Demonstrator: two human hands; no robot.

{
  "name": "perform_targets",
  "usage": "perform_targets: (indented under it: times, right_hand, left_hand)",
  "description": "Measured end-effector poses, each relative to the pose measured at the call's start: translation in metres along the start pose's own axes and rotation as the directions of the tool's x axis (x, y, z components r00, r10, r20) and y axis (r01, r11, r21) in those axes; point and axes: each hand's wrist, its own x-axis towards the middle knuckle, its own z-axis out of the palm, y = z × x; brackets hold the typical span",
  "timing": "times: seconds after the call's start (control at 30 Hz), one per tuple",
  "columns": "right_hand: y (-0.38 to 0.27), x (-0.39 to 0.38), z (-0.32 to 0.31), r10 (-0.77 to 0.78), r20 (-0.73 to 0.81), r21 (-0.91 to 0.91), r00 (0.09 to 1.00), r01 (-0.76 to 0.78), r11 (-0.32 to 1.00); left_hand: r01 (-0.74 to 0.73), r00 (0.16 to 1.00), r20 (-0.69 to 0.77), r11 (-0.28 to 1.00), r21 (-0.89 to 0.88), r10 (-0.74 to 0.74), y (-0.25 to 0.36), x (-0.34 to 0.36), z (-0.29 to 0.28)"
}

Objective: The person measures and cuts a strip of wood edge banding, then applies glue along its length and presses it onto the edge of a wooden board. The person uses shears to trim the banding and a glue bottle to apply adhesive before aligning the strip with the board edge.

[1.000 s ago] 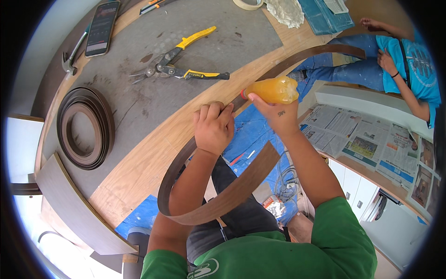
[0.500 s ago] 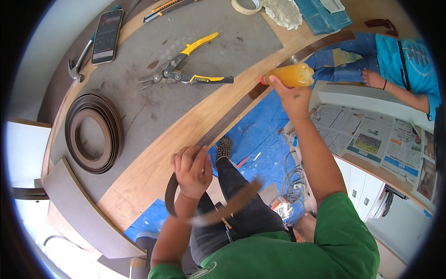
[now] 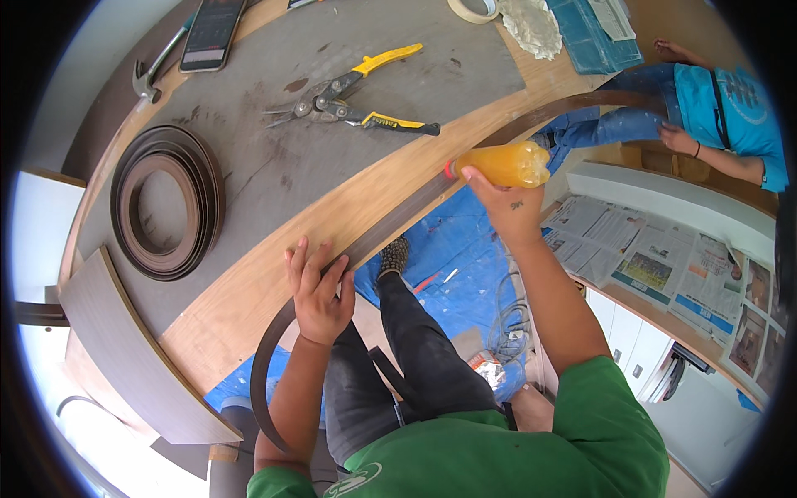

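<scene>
A long brown edge-banding strip [image 3: 398,214] runs along the near edge of the wooden board [image 3: 249,311]. Its loose end curls down beside my left forearm. At the board's edge my left hand [image 3: 320,299] grips the strip between thumb and fingers. In my right hand [image 3: 513,212] is a clear plastic bottle [image 3: 502,164] of yellow liquid, held sideways with its red cap pointing left, close above the strip. Snips with yellow handles [image 3: 349,98] lie spread on the grey surface. A coil of brown edge banding [image 3: 124,199] rests at the left.
Beyond the coil are a hammer [image 3: 147,81] and a phone [image 3: 212,35]. A tape roll [image 3: 473,7] sits at the far edge. Another person [image 3: 722,108] is at the far right, near a newspaper-covered counter [image 3: 643,249]. Cables [image 3: 508,319] lie on the blue floor sheet [image 3: 452,249].
My left hand has settled lower, against the board edge, and the strip's loose end has swung down and left. The bottle in my right hand has moved slightly left and nearer. The view has shifted.
</scene>
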Motion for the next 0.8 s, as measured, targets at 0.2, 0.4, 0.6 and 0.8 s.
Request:
perform_targets:
  times: [0.2,0.4,0.6,0.8]
  right_hand:
    - [0.005,-0.004,0.003,-0.041,-0.166,-0.133,0.985,0.019,0.991]
    - [0.007,-0.011,0.008,-0.134,0.014,-0.127,0.991,0.135,0.983]
    - [-0.020,-0.022,0.016,0.092,-0.108,-0.033,0.990,-0.096,0.995]
    - [-0.007,-0.029,0.009,-0.019,-0.021,-0.055,1.000,0.018,0.998]
  left_hand:
    - [-0.003,1.000,-0.018,0.999,-0.043,0.002,-0.001,0.001,-0.001]
    - [0.000,1.000,-0.023,0.999,-0.043,-0.001,-0.002,0.000,0.000]
    - [0.002,1.000,-0.019,0.999,-0.037,-0.003,0.000,0.000,0.001]
    - [-0.001,1.000,-0.018,0.999,-0.032,0.000,-0.001,0.002,0.000]
